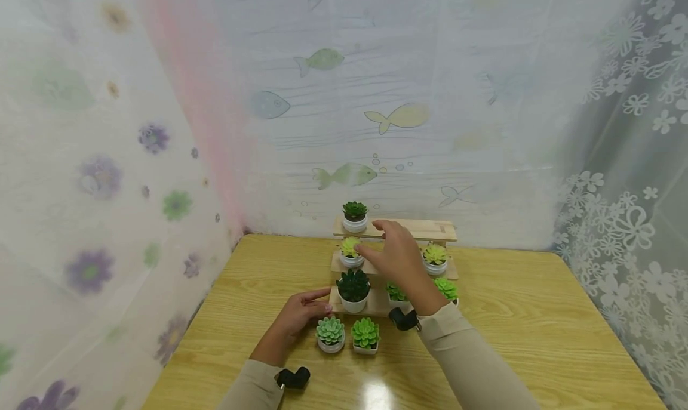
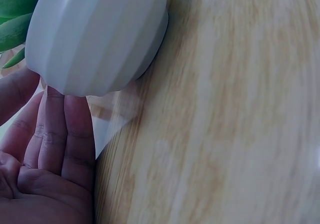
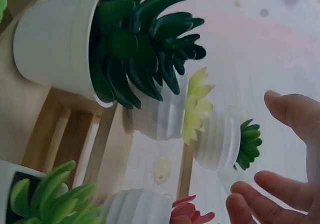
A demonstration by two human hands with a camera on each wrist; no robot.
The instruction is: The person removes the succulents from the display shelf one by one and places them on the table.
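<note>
A wooden tiered shelf (image 1: 419, 227) holds potted succulents in white pots. My right hand (image 1: 399, 256) hovers before its upper tiers with fingers apart and nothing held; its thumb is near the yellow succulent (image 1: 350, 247) on the middle tier. Left of those fingers, a dark green succulent (image 1: 355, 210) stands on the top tier. My left hand (image 1: 298, 314) touches the left end of the lowest tier with extended fingers, beside a larger dark green succulent (image 1: 353, 286). In the right wrist view a red succulent (image 3: 190, 211) shows; the right hand hides it in the head view.
On the table before the shelf stand a pale green succulent (image 1: 330, 331) and a bright green one (image 1: 365, 333). Another yellow succulent (image 1: 435, 255) is at the middle tier's right. A light green one (image 1: 446, 289) sits below it. Patterned curtains (image 1: 419, 70) hang behind the table (image 1: 537, 338).
</note>
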